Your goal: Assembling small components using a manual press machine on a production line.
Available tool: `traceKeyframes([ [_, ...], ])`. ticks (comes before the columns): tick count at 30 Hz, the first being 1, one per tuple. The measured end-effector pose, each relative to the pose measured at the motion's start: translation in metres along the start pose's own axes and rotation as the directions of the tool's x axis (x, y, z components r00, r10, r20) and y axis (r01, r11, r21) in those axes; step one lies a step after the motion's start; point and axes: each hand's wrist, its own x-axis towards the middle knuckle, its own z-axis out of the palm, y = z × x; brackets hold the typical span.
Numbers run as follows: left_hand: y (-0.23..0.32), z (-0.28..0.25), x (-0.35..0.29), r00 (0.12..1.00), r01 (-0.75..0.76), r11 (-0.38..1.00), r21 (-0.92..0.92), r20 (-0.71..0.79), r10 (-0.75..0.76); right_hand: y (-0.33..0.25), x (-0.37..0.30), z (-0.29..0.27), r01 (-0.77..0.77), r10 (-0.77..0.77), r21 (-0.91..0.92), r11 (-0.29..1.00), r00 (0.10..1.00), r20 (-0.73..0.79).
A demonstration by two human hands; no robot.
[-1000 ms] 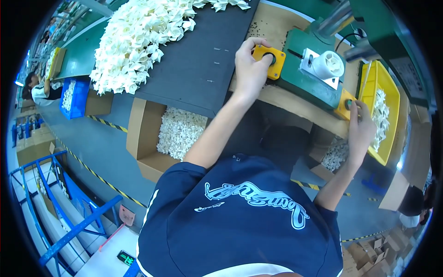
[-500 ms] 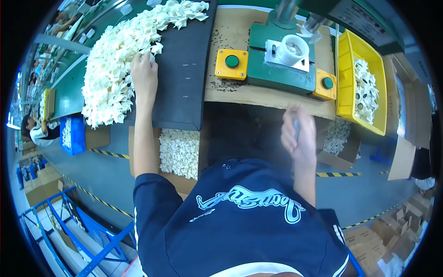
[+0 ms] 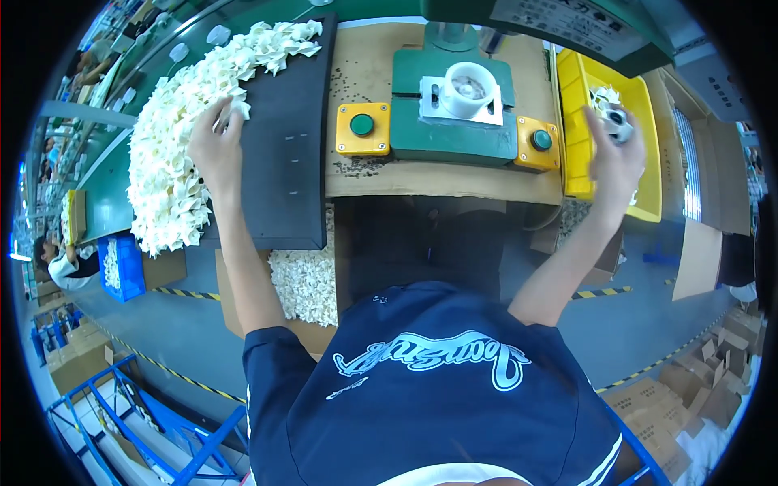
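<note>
My left hand (image 3: pixel 217 150) reaches over the right edge of a heap of white pointed plastic parts (image 3: pixel 166 162) on the left. Its thumb and fingers close on one white plastic part (image 3: pixel 238 103). My right hand (image 3: pixel 620 162) hangs over the yellow bin (image 3: pixel 575 138), thumb spread apart from the fingers. A white part with a dark hole (image 3: pixel 617 123) shows between them; whether it touches the fingers is unclear. Midway between my hands, a white round cup fixture (image 3: pixel 466 93) with something pale inside stands on a green machine base (image 3: pixel 454 144).
Yellow boxes with green push buttons (image 3: pixel 361 125) (image 3: pixel 540 140) flank the machine. A dark board (image 3: pixel 284 186) lies under the heap's right side. Below it stands a carton of white parts (image 3: pixel 304 283). A blue bin (image 3: pixel 121 267) and another person (image 3: pixel 69 263) are far left.
My right hand has swung right and forward, from in front of the machine to over the yellow bin. My left hand has drawn slightly back, a white part at its fingertips. The view has shifted.
</note>
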Motion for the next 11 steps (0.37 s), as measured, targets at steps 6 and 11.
traceKeyframes([
  [6,0.16,0.087,-0.029,0.728,-0.557,0.666,-0.496,0.095,0.679,0.038,0.017,-0.019,0.054,-0.088,-0.204,0.978,0.982,-0.164],
  [11,0.173,0.114,-0.051,0.649,-0.635,0.607,-0.478,0.096,0.755,0.018,-0.006,-0.01,-0.162,0.151,0.114,0.98,0.984,0.098],
])
